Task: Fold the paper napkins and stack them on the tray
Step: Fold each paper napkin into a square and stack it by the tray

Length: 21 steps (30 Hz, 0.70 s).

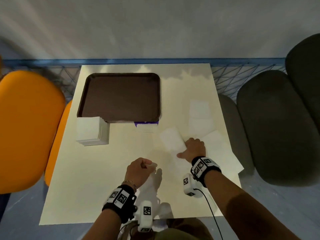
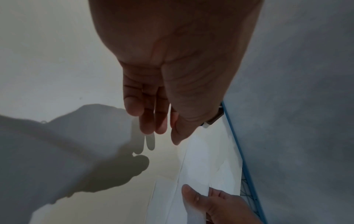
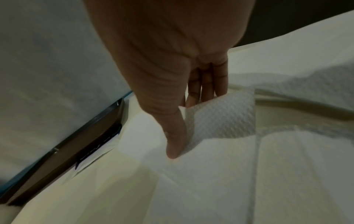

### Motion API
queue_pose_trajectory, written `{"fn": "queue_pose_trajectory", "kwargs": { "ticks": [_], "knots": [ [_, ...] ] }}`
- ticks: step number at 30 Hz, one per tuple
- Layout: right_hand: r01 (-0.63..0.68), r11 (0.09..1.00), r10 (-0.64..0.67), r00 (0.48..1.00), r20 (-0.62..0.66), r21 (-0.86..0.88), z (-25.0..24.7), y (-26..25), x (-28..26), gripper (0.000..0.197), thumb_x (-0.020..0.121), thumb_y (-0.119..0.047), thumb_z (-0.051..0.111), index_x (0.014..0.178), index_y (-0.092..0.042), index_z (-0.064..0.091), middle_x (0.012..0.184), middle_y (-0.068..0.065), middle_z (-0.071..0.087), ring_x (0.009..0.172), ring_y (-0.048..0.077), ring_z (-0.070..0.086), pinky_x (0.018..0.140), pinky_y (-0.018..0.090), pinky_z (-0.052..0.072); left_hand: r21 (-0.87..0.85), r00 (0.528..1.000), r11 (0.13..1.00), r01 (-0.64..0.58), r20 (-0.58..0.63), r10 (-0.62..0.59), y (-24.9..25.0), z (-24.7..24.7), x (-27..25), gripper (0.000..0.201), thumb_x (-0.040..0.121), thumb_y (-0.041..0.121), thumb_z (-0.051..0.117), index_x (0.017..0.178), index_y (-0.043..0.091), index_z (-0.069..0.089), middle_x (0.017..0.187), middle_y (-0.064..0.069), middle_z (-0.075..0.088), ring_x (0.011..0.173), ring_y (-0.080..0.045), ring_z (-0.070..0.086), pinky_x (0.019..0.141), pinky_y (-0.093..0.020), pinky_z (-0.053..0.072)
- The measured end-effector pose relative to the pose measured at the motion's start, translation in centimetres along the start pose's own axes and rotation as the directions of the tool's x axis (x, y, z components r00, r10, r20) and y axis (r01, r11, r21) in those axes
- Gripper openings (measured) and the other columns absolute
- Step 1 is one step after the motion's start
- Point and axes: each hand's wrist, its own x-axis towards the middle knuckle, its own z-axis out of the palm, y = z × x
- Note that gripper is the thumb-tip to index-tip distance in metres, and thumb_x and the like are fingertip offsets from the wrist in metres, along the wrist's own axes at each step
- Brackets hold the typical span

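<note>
Now the right hand (image 1: 194, 148) pinches a white embossed paper napkin (image 1: 173, 141) at the table's near right, the left hand (image 1: 141, 171) loosely curled, empty; best match edges before creasing.

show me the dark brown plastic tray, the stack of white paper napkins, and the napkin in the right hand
dark brown plastic tray (image 1: 119, 96), head view, bare middle.
stack of white paper napkins (image 1: 88, 129), head view, top sheet.
textured white paper napkin (image 3: 220, 116), right wrist view, lifted flap by the fingers.
</note>
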Motion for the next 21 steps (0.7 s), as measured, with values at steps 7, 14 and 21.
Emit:
{"fn": "queue_pose_trajectory", "kwargs": {
  "ticks": [7, 14, 21],
  "knots": [
    [0.154, 0.971, -0.147, 0.988, -0.053, 0.181, -1.1, 1.7, 0.1, 0.053, 0.084, -0.030, 0.088, 0.124, -0.009, 0.060, 0.116, 0.011, 0.073, 0.107, 0.032, 0.070, 0.088, 0.038, 0.057, -0.077, 0.996, 0.995, 0.061, -0.060, -0.066, 0.5, 3.2, -1.7, 0.018, 0.080, 0.034, 0.085, 0.091, 0.026, 0.074, 0.076, 0.012, 0.077, 0.073, -0.008, 0.071, 0.067, -0.025, 0.054],
    [0.233, 0.965, -0.213, 0.965, -0.155, 0.120, -0.4, 2.6, -0.3, 0.047, 0.092, -0.012, 0.080, 0.133, -0.006, 0.058, 0.130, 0.014, 0.058, 0.114, 0.033, 0.065, 0.093, 0.038, 0.054, -0.139, 0.993, 0.987, 0.084, -0.069, -0.095, 0.9, 4.7, -3.5, 0.021, 0.080, 0.031, 0.087, 0.093, 0.023, 0.072, 0.074, 0.011, 0.077, 0.069, -0.010, 0.069, 0.063, -0.026, 0.050],
    [0.195, 0.950, -0.171, 0.978, -0.116, 0.244, -0.6, 2.8, -0.5, 0.072, 0.082, -0.011, 0.089, 0.143, -0.007, 0.052, 0.131, 0.017, 0.062, 0.119, 0.034, 0.066, 0.097, 0.037, 0.054, -0.157, 0.990, 0.985, 0.070, -0.110, -0.088, 1.0, 4.6, -4.7, 0.021, 0.082, 0.027, 0.085, 0.096, 0.021, 0.071, 0.071, 0.008, 0.077, 0.065, -0.010, 0.068, 0.058, -0.024, 0.049]
  ]
}}
